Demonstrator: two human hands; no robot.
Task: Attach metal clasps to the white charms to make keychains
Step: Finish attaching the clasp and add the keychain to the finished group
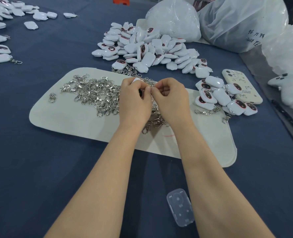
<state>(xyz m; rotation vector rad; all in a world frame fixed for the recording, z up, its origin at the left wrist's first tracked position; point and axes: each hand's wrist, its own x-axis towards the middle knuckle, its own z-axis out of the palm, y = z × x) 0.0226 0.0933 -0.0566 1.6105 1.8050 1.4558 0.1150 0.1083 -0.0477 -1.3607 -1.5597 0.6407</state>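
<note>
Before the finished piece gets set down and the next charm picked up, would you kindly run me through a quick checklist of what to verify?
1. Charm held: left hand holds a white charm, mostly hidden. Ok.
2. Clasp joined to the charm: right hand pinches at the joint, fingers cover it. Cannot tell.
3. Clasp supply: loose clasps lie heaped on the white mat. Ok.
4. Charm supply: large pile of charms beyond the mat. Ok.
5. Place for finished pieces: keychains gathered at the right by the phone. Ok.
</note>
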